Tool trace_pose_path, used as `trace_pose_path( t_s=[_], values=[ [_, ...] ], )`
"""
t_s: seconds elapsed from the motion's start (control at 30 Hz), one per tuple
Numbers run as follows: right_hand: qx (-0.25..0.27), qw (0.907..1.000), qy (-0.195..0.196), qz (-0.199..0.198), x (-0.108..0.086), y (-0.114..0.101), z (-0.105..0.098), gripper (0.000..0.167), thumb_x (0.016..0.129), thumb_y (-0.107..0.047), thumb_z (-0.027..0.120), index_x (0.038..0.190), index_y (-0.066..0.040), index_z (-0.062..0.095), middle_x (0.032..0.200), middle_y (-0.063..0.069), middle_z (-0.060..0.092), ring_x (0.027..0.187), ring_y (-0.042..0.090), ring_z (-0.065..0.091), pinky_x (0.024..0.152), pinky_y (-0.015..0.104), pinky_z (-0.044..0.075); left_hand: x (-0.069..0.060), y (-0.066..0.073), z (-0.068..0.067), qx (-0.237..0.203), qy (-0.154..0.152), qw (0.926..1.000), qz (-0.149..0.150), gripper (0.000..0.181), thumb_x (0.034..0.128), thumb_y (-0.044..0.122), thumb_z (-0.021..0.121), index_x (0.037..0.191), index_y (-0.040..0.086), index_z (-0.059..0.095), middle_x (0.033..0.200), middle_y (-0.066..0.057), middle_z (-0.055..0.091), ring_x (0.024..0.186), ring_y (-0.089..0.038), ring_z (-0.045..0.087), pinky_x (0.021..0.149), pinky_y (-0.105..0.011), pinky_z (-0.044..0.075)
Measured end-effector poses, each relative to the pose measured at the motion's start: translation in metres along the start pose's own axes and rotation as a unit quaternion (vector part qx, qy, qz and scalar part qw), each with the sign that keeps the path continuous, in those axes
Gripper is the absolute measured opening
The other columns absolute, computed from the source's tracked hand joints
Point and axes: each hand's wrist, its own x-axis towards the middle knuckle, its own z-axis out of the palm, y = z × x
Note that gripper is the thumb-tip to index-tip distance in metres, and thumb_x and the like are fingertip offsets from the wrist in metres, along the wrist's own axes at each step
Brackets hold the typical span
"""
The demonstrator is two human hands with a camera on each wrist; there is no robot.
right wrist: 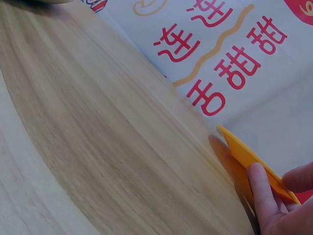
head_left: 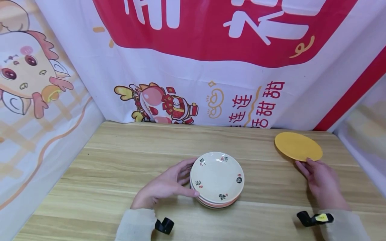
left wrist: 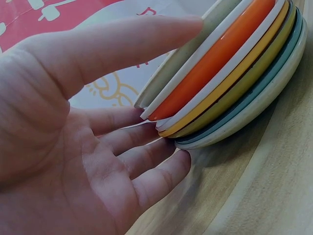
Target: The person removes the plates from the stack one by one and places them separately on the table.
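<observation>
A stack of plates point(head_left: 217, 177) stands on the wooden table, topped by a cream plate with small black and red marks along its rim. In the left wrist view the stack's edges point(left wrist: 215, 63) show orange, white, yellow, olive and teal layers. My left hand point(head_left: 167, 184) rests against the stack's left side, its thumb at the near rim and its fingertips point(left wrist: 178, 159) touching the plate edges. At the right, my right hand point(head_left: 322, 180) pinches the near edge of a yellow plate point(head_left: 298, 146), thumb on one face and fingers on the other. That plate is tilted, close above the table.
The wooden table point(head_left: 126, 144) meets a printed cloth backdrop point(head_left: 205, 90) along its back edge. Cloth with a cartoon print point(head_left: 30, 77) hangs at the left, and more cloth hangs at the right. Each wrist carries a small black camera mount point(head_left: 164, 226).
</observation>
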Motion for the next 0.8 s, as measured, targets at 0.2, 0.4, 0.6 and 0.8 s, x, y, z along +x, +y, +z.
trace_pose_path(
  t_s=[0.2, 0.4, 0.6, 0.8],
  values=[
    [-0.008, 0.9996, 0.025, 0.011, 0.005, -0.009, -0.010, 0.076, 0.107, -0.014, 0.065, 0.170, -0.030, 0.025, 0.107, -0.014, 0.067, 0.091, 0.000, 0.073, 0.091, 0.021, 0.067, 0.000, 0.000, 0.000, 0.000, 0.000, 1.0000, 0.001, 0.103, 0.0800, 0.003, 0.092, 0.166, 0.017, 0.038, 0.176, -0.008, 0.035, 0.165, -0.033, 0.029, 0.136, -0.049, 0.029],
    [-0.027, 0.9978, 0.059, 0.011, 0.008, -0.018, -0.018, 0.085, 0.105, -0.013, 0.067, 0.173, -0.027, 0.016, 0.139, -0.018, 0.051, 0.090, -0.003, 0.072, 0.094, 0.020, 0.065, 0.000, 0.000, 0.000, 0.001, 0.001, 1.0000, 0.001, 0.102, 0.0808, 0.004, 0.092, 0.166, 0.017, 0.038, 0.175, -0.007, 0.036, 0.166, -0.033, 0.029, 0.136, -0.049, 0.029],
    [-0.045, 0.9959, 0.078, 0.004, 0.011, -0.025, -0.026, 0.087, 0.105, -0.013, 0.067, 0.173, -0.025, 0.015, 0.112, -0.018, 0.061, 0.084, -0.002, 0.072, 0.087, 0.022, 0.067, 0.000, 0.000, 0.000, -0.001, -0.002, 1.0000, 0.004, 0.102, 0.0809, 0.003, 0.092, 0.166, 0.017, 0.038, 0.175, -0.008, 0.036, 0.165, -0.033, 0.029, 0.136, -0.049, 0.029],
    [-0.127, 0.9854, 0.112, 0.015, 0.012, -0.029, -0.030, 0.079, 0.108, -0.017, 0.063, 0.173, -0.022, 0.019, 0.101, -0.018, 0.064, 0.072, -0.002, 0.074, 0.082, 0.023, 0.068, 0.000, 0.000, 0.000, -0.001, -0.004, 1.0000, 0.006, 0.102, 0.0811, 0.003, 0.092, 0.167, 0.017, 0.038, 0.176, -0.008, 0.036, 0.166, -0.033, 0.028, 0.136, -0.049, 0.028]
  ],
)
